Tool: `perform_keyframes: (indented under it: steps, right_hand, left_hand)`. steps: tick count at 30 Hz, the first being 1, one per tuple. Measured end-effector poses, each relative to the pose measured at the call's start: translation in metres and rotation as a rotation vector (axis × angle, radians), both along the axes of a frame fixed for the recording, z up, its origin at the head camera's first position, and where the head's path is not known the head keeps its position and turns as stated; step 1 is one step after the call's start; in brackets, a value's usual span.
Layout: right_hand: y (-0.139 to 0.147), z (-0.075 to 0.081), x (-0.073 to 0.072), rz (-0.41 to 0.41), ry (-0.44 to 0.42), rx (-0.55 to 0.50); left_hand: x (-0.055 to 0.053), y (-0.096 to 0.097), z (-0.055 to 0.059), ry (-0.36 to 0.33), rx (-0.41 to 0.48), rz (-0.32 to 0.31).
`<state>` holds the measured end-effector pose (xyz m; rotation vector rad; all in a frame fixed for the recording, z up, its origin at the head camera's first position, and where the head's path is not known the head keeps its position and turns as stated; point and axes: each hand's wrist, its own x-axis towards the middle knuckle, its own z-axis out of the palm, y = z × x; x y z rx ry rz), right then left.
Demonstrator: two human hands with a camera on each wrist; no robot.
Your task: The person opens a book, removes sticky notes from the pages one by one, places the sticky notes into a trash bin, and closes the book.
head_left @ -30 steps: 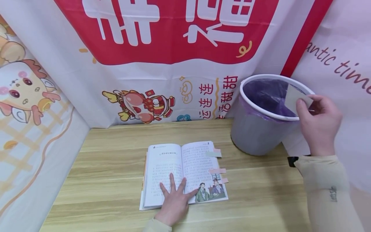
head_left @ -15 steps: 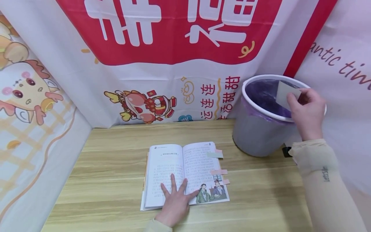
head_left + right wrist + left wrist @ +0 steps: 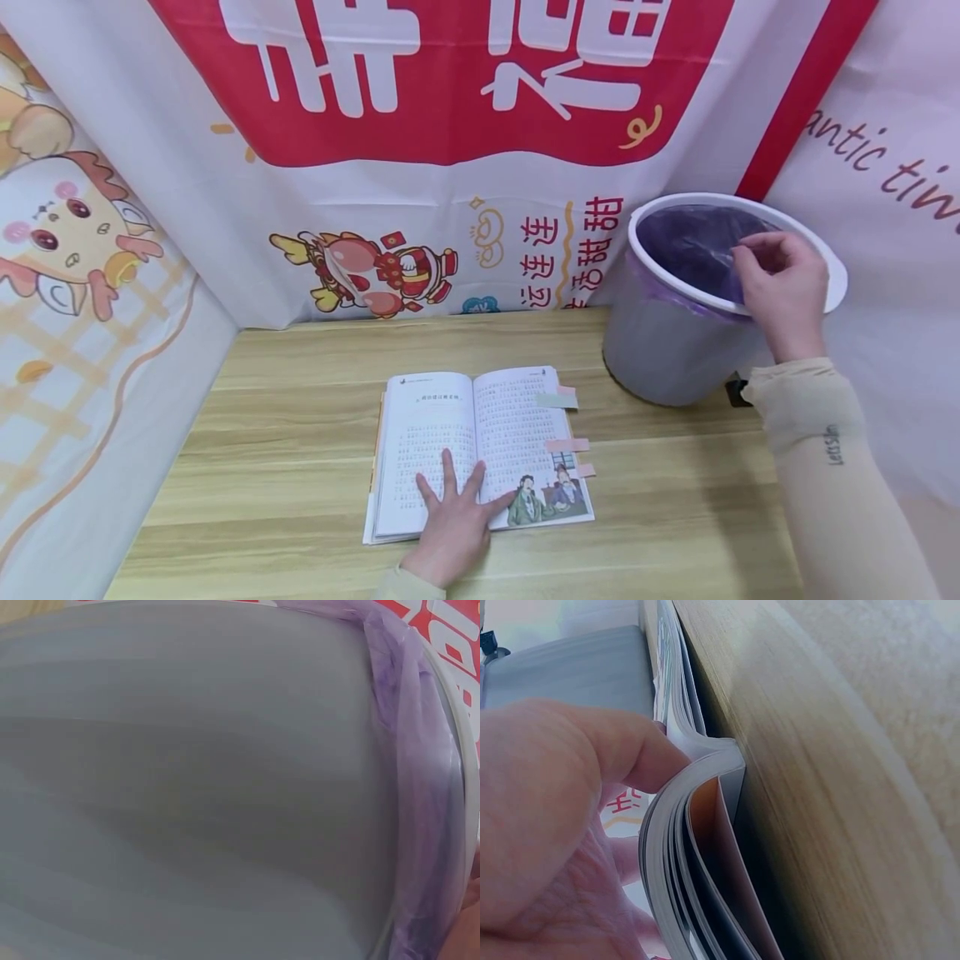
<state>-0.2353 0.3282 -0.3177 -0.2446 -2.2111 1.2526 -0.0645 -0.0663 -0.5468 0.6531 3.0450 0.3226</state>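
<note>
An open book [image 3: 513, 417] lies on the wooden table, with printed text and a drawing of people at its lower right. Spread across its lower middle, my left hand [image 3: 453, 529] holds the pages flat. In the left wrist view the thumb [image 3: 641, 754] rests on the book's bottom edge near the spine. My right hand [image 3: 787, 287] hovers over the near right rim of a grey trash bin [image 3: 667, 354], fingers loosely bent and nothing visible between them. A purple bag [image 3: 675, 242] lines the bin. No card shows in the bin; its bottom is hidden.
Pink and pale green sticky tabs [image 3: 566, 444] jut from the book's right edge. A printed cloth [image 3: 450, 183] hangs behind the table, with another patterned cloth [image 3: 112, 333] along the left. A small black object [image 3: 738, 392] is by the bin's right side.
The pale card that my right hand pinched over the bin is gone from its fingers. That hand has moved left over the rim. The left hand has stayed on the book.
</note>
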Motion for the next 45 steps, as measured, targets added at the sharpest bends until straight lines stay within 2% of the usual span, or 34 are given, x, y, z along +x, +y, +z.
perform_keyframes:
  steps: [5, 13, 21, 32, 36, 41, 45]
  right_hand:
    - [0.000, -0.002, 0.000, 0.005, -0.012, 0.023]
    - [-0.003, -0.006, 0.000, -0.004, 0.047, 0.082]
    - [-0.004, -0.010, 0.001, -0.021, 0.031, 0.163]
    - [-0.006, -0.009, 0.003, -0.019, 0.029, 0.210]
    - [-0.004, -0.009, 0.004, 0.006, 0.051, 0.198]
    - [-0.001, -0.009, 0.010, 0.031, 0.087, 0.133]
    - [-0.003, -0.008, 0.020, 0.004, 0.130, 0.082]
  left_hand:
    - [0.000, 0.000, -0.001, -0.014, -0.004, 0.008]
    - [0.000, 0.000, -0.001, -0.030, 0.005, 0.015]
    - [0.000, 0.000, -0.001, -0.037, 0.010, 0.015]
    - [0.001, -0.001, 0.001, -0.045, 0.007, 0.015]
    - [0.001, -0.001, 0.002, -0.046, 0.009, 0.014]
    - [0.001, -0.001, 0.000, -0.037, 0.013, 0.010]
    - [0.001, -0.002, 0.000, -0.030, 0.011, 0.006]
